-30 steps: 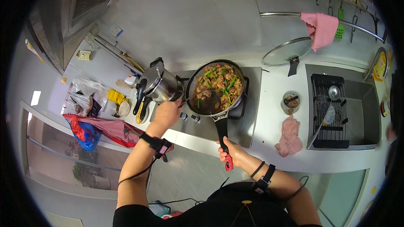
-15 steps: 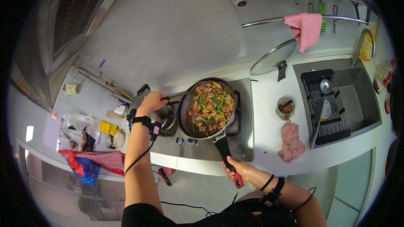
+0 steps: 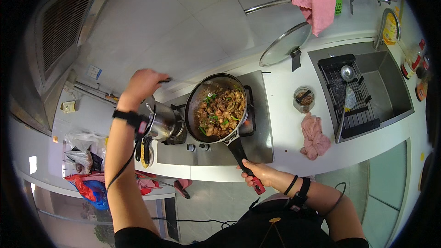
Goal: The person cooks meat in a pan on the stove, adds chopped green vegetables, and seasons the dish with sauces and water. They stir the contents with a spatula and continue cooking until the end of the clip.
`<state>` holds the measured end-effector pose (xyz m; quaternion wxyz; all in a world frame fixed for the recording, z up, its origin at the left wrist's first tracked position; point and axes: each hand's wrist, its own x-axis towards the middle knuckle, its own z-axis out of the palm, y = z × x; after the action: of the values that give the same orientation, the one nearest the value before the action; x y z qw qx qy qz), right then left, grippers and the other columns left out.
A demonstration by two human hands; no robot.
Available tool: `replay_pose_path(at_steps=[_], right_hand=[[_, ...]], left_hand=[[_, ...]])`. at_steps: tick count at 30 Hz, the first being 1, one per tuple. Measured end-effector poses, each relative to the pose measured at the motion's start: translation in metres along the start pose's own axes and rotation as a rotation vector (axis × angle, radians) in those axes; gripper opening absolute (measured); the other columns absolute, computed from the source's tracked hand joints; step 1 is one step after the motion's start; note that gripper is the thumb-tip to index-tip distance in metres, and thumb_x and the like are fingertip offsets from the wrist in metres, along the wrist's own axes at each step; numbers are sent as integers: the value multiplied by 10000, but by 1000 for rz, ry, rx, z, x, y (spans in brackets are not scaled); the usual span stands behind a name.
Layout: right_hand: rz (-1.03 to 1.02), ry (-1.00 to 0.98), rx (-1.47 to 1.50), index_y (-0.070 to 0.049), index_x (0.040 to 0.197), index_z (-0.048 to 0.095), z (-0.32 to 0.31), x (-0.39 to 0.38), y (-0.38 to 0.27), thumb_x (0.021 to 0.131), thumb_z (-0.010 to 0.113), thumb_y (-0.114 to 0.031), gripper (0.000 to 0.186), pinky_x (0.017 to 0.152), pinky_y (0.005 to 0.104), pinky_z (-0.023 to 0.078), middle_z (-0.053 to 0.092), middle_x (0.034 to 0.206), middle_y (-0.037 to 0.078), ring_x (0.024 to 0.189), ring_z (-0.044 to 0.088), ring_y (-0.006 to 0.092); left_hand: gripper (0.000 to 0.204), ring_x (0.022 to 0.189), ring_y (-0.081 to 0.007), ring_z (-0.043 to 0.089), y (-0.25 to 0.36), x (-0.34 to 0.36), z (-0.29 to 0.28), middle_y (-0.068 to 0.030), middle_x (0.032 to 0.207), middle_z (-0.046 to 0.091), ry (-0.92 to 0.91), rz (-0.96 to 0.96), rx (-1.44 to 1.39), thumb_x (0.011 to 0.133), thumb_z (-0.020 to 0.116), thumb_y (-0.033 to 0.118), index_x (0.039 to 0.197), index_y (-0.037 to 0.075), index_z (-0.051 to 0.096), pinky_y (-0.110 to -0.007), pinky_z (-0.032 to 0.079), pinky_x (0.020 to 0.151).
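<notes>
A deep black frying pan (image 3: pixel 192 128) sits on the stove, filled with browned meat pieces and green pepper strips (image 3: pixel 220 112). My right hand (image 3: pixel 257 173) is closed round its black handle with the red end. Over the steel pot (image 3: pixel 161 121) to the left of the pan, my left hand (image 3: pixel 144 84) is raised, its fingers closed on a thin dark utensil (image 3: pixel 164 81). Only a short piece of that utensil shows beyond the fingers, so its kind is hidden. It is apart from the food.
A glass lid (image 3: pixel 285 45) leans against the back wall. To the pan's right are a jar (image 3: pixel 303 99), a crumpled pink cloth (image 3: pixel 315 137) and the sink (image 3: pixel 383 87) with a rack and ladle. Plastic bags (image 3: pixel 82 149) lie at far left.
My left hand has lifted away from the pan, up and to the left, with the dark utensil. The food has been shifted about. My right hand keeps its hold, and the view has moved slightly.
</notes>
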<state>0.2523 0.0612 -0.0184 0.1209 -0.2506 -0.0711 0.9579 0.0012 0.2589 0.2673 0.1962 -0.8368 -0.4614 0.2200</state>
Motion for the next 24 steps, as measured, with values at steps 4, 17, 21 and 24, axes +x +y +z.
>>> replay_pose_path(at_steps=[4, 17, 21, 24], right_hand=[[-19, 16, -14, -69, 1096, 438, 0, 0, 1, 954, 363, -441, 405, 438, 241, 337, 427, 690, 2, 495, 335, 76], [24, 34, -13, -79, 1043, 431, 3, 0, -3, 940, 367, -468, 407, 458, 246, 341, 433, 698, 7, 508, 358, 86], [39, 20, 14, -82, 1048, 428, -1, 5, -2, 941, 369, -463, 401, 469, 250, 348, 433, 700, 12, 506, 360, 90], [51, 24, 4, -81, 1048, 428, -4, 9, 0, 944, 365, -460, 399, 470, 254, 354, 433, 697, 14, 503, 366, 91]], left_hand=[[310, 780, -319, 604, 39, 60, 4, -108, 780, 636, 16, 214, -10, 738, 578, 83, 1032, 165, 630, -429, 481, 666], [224, 613, -292, 604, 109, -106, -71, -112, 638, 576, -92, -64, 129, 768, 532, 76, 986, 75, 581, -384, 475, 517], [349, 636, -317, 608, 146, -160, -70, -138, 681, 597, -301, -332, -81, 805, 559, 146, 1145, 79, 514, -414, 479, 536], [373, 647, -327, 619, 188, -158, -36, -147, 708, 618, -439, -403, -213, 811, 564, 155, 1163, 56, 492, -411, 499, 562]])
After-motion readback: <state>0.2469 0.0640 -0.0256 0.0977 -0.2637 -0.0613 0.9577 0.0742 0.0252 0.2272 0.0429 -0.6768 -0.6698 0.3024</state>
